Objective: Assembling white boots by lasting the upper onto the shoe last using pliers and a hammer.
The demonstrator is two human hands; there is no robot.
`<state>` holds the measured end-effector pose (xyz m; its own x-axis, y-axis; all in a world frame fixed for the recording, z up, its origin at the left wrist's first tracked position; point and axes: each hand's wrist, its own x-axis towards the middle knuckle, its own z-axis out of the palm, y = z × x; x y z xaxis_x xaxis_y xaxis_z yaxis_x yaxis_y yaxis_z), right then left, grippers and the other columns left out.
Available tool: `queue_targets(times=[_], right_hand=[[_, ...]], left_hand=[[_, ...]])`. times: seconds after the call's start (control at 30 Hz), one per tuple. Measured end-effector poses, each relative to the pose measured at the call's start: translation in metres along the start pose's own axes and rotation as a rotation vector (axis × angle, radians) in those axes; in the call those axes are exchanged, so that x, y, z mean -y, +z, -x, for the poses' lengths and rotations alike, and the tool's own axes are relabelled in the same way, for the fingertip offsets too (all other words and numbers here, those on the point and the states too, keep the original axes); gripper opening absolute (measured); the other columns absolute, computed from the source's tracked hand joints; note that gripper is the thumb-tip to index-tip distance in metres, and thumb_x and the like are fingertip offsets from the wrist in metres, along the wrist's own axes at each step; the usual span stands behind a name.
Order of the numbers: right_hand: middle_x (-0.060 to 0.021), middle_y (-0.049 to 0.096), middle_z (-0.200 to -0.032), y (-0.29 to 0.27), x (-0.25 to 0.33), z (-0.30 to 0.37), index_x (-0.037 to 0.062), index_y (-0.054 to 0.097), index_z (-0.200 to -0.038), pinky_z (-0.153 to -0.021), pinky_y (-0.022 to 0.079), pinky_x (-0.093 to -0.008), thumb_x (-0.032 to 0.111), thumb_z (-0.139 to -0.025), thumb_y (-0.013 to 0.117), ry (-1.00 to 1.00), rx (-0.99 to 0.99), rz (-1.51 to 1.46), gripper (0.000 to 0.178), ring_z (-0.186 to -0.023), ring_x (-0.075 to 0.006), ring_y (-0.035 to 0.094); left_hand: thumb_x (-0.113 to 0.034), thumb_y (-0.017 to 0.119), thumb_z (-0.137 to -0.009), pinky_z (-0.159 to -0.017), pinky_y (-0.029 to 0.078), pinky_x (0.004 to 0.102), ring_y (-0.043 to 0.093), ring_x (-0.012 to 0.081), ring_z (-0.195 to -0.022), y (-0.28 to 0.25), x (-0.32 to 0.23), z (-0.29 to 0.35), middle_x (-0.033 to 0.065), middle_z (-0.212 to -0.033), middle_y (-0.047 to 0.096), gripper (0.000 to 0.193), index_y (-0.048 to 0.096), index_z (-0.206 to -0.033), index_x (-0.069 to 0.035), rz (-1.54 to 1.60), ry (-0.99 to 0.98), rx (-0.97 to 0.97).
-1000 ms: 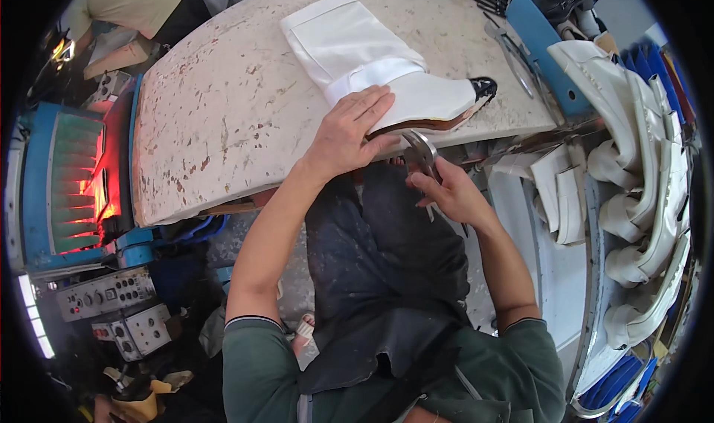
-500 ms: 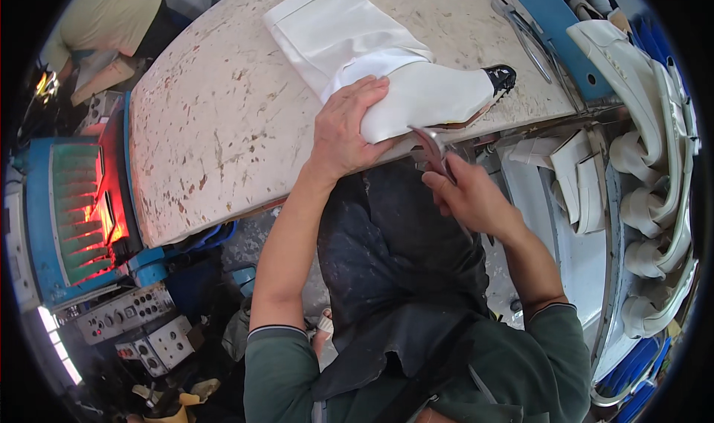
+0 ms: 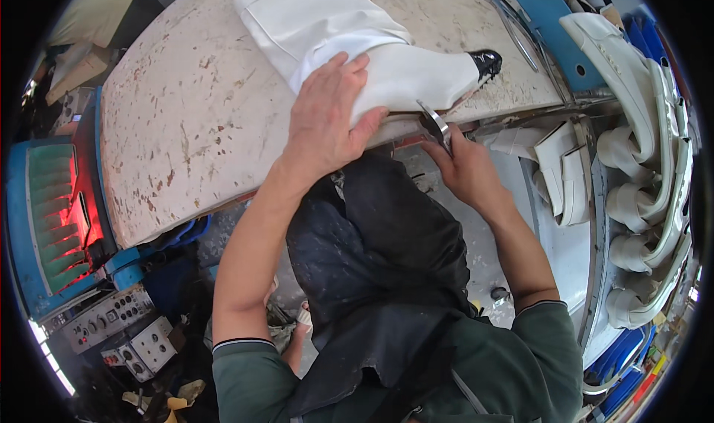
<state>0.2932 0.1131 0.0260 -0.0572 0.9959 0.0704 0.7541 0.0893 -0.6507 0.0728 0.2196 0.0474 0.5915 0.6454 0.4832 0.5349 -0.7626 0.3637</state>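
Observation:
On the worn table (image 3: 178, 118) lies a white boot (image 3: 409, 73) on its side, its shaft toward the far left and its black toe (image 3: 487, 64) pointing right. My left hand (image 3: 327, 118) grips the boot around its heel and ankle, fingers over the white upper and thumb along the heel side. Lasting pincers (image 3: 436, 126) with a curved metal head are held in my right hand (image 3: 468, 166). Their tip is by the boot's near lower edge; whether it touches I cannot tell. My right palm hides the handles.
Several finished white boots (image 3: 647, 230) stand on a rack at the right. More white boot pieces (image 3: 569, 170) lie in a trough by the table. Slim metal tools (image 3: 520, 36) rest beside a blue box (image 3: 554, 36). A blue heater (image 3: 59, 215) glows red at the left.
The pincers have turned and moved up closer to the boot's lower edge. My left hand keeps its hold, its thumb now along the heel. The whole view has shifted slightly.

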Motion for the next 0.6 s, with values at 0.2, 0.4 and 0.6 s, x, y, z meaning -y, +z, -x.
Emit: queue_targets(times=[0.2,0.4,0.6], right_hand=[[-0.0206,0.061,-0.065,0.024,0.011,0.003,0.0017,0.052,-0.104,-0.056,0.048,-0.0484,0.029,-0.094,0.058,0.185,-0.157,0.103,0.03,-0.065,-0.0424,0.062],[-0.0125,0.064,-0.086,0.01,-0.011,0.013,0.0009,0.051,-0.117,-0.062,0.057,-0.0327,0.023,-0.097,0.055,0.269,0.113,-0.932,0.03,-0.074,-0.0192,0.065],[-0.0068,0.06,-0.076,0.052,-0.01,0.015,-0.0011,0.051,-0.112,-0.053,0.051,-0.0249,0.02,-0.099,0.052,0.227,-0.167,-0.968,0.025,-0.069,-0.0152,0.062]], left_hand=[[-0.039,0.065,-0.083,-0.101,0.036,0.0467,0.045,0.0347,-0.126,-0.018,-0.023,-0.04,0.0169,-0.126,0.054,0.06,0.048,-0.132,-0.009,-0.121,-0.147,0.296],[-0.039,0.062,-0.085,-0.108,0.031,0.0521,0.04,0.0358,-0.13,0.002,-0.011,-0.029,0.0151,-0.135,0.047,0.059,0.047,-0.134,-0.009,-0.2,0.085,0.164],[-0.038,0.062,-0.085,-0.108,0.034,0.0504,0.041,0.0353,-0.129,-0.003,-0.015,-0.035,0.0101,-0.138,0.046,0.057,0.048,-0.132,-0.009,-0.168,0.05,0.255]])
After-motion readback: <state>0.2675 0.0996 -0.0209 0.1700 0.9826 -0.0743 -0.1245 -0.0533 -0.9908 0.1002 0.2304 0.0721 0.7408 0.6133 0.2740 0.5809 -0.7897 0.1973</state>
